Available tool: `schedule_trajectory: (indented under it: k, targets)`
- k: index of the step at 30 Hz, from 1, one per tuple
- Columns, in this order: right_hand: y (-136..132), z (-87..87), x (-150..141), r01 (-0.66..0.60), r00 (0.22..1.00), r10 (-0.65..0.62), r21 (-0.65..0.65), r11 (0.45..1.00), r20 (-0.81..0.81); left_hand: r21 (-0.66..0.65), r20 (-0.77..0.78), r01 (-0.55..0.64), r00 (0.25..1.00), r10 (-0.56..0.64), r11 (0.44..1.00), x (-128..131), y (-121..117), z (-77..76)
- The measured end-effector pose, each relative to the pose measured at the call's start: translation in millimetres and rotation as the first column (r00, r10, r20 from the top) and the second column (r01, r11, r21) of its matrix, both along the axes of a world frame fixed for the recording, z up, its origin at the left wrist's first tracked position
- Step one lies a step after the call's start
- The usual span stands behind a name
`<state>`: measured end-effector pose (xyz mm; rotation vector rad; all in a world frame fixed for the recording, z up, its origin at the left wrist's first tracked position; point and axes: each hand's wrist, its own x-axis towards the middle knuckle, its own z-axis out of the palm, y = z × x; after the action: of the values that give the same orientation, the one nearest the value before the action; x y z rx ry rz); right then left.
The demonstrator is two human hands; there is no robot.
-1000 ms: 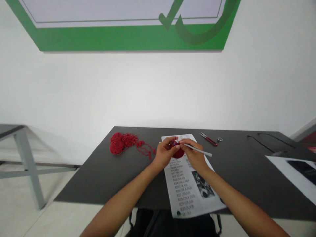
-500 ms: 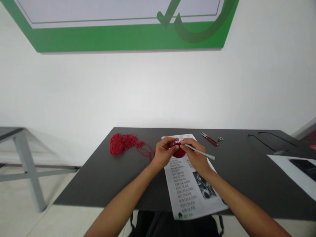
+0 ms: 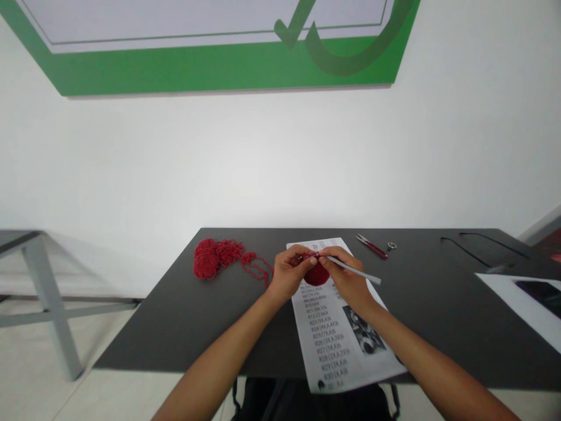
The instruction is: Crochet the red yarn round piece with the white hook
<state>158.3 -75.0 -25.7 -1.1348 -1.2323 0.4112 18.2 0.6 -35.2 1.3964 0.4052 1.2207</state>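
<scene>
My left hand pinches the upper edge of a small red crochet piece, which hangs rounded between both hands. In my right hand is a crochet hook with a pale grey handle, its tip meeting the top edge of the piece; the fingers partly hide that spot. Red yarn lies in a loose ball at the left, and a strand trails from it toward my left hand. Under the hands rests a printed pattern sheet with rows of text and a photo.
Red-handled thread snips and a small metal ring lie behind my right hand. Glasses, a white sheet and a dark phone are at the right of the dark table. A white wall rises behind.
The red piece hangs slightly lower and shows more of its face. The fingers have shifted a little at its top edge, where the hook tip is now closer in.
</scene>
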Motion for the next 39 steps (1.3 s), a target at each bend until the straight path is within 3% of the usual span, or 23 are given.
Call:
schedule_trajectory:
  k: [3,5,10,13,19,27,33,36,39]
  targets:
    - [0,-0.1,-1,0.013,1.000,-0.014,-0.033,0.999,-0.026,0.037,-0.045,-0.061,0.997,0.063,0.997,-1,-1,0.5]
    - [-1,0.3,-1,0.019,0.999,-0.020,-0.028,0.999,-0.041,0.177,-0.107,-0.128,0.983,0.148,0.976,-2,-2,1.7]
    - [-1,1.3,-2,0.006,1.000,-0.007,-0.011,1.000,-0.026,0.565,-0.121,-0.226,0.928,0.351,0.794,-7,-4,4.7]
    - [-1,1.6,-1,-0.002,1.000,0.002,-0.010,1.000,0.004,0.637,-0.092,-0.239,0.920,0.380,0.733,-8,-3,5.1]
    - [-2,3.2,2,0.009,0.997,-0.010,0.011,1.000,0.071,0.687,-0.116,-0.189,0.924,0.363,0.701,-11,1,9.0]
    - [3,-1.5,3,0.055,0.998,-0.055,0.007,0.998,0.026,0.599,-0.221,-0.041,0.952,0.214,0.799,-10,2,6.6]
    - [5,-1.8,5,0.049,0.995,-0.054,-0.066,0.997,-0.081,0.333,-0.216,-0.085,0.963,0.163,0.939,-6,-5,2.5]
    - [5,-3.4,4,0.051,0.992,-0.060,-0.078,0.996,-0.113,0.309,-0.204,-0.108,0.963,0.177,0.945,-6,-9,4.3]
    - [5,-7.7,1,0.046,0.986,-0.058,-0.081,0.996,-0.159,0.316,-0.209,-0.192,0.941,0.265,0.929,-5,-14,5.7]
